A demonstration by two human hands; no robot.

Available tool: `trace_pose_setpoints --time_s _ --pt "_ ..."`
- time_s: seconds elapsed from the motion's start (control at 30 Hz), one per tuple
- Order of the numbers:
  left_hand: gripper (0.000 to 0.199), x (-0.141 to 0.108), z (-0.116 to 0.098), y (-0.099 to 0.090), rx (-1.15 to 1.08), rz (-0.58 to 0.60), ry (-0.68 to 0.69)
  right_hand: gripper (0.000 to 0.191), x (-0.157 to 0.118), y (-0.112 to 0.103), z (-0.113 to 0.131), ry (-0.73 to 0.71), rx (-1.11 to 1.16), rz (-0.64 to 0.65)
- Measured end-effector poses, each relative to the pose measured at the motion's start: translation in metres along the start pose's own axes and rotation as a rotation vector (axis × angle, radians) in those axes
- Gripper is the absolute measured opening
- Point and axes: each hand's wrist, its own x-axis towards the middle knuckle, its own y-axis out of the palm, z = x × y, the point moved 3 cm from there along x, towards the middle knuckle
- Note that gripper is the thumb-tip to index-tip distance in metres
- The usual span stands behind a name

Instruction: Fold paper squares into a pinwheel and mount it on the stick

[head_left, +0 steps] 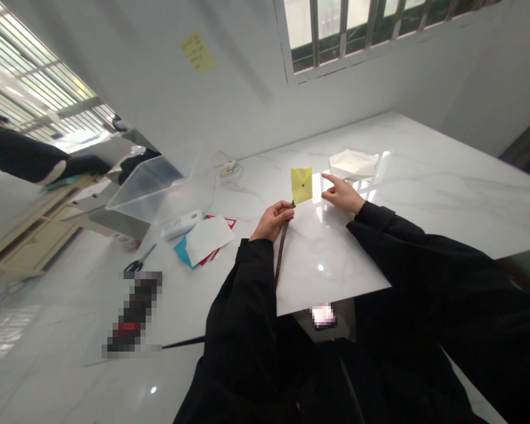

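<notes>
My left hand (274,220) is closed, its fingers pinching a thin dark brown stick (280,253) near the upper end. At the tip of that stick sits a square of yellow paper (301,187) with crease lines and a small dark spot at its centre. It looks like a small paper pinwheel, held upright above the table. To its right, my right hand (343,195) is empty, the index finger stretched out toward the paper and apart from it. The other fingers are partly curled.
On the white marbled table (335,253), white folded paper (353,165) lies beyond my right hand. Left are paper sheets (209,238), a white power strip (183,224), scissors (136,264) and a clear plastic bin (145,185). A person in dark clothing (22,150) is at far left.
</notes>
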Motion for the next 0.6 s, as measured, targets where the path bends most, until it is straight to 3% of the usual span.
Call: trace_pose_setpoints --time_s 0.1,0.17,0.47,0.6 --pt "0.045 -0.001 -0.001 0.0 0.002 0.007 -0.002 0.042 -0.001 0.009 0.004 -0.023 0.083 0.312" --pt "0.045 -0.001 -0.001 0.001 0.008 0.006 -0.002 0.035 -0.002 0.012 0.005 -0.043 0.076 0.417" --pt "0.045 -0.001 -0.002 0.0 0.023 -0.002 -0.008 0.028 0.0 0.002 -0.001 0.001 -0.102 0.039" --pt "0.045 -0.002 -0.003 0.0 0.016 0.004 -0.005 0.056 -0.001 -0.002 0.001 -0.04 -0.053 -0.073"
